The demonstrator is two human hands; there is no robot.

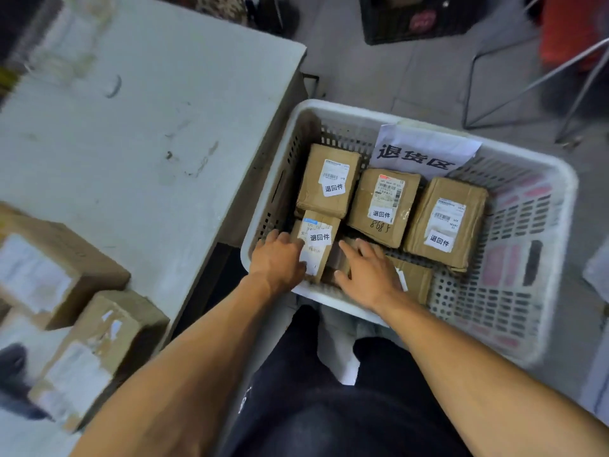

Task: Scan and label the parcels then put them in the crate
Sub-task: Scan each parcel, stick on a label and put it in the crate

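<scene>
A white plastic crate point(514, 258) stands on the floor right of the table and holds several brown parcels with white labels. My left hand point(276, 258) is inside the crate's near left corner, fingers curled around a small labelled parcel point(318, 242). My right hand point(369, 272) lies with fingers spread on another parcel point(415, 278) at the crate's near edge. Three labelled parcels lie further back: one at the left point(326, 179), one in the middle point(382, 206), one at the right point(445, 222).
A grey table point(131, 143) fills the left, with two brown parcels point(49, 265) point(99, 351) at its near left end. A paper sign point(425, 150) leans on the crate's far wall. A black crate point(412, 18) and metal frame legs point(527, 84) stand on the floor beyond.
</scene>
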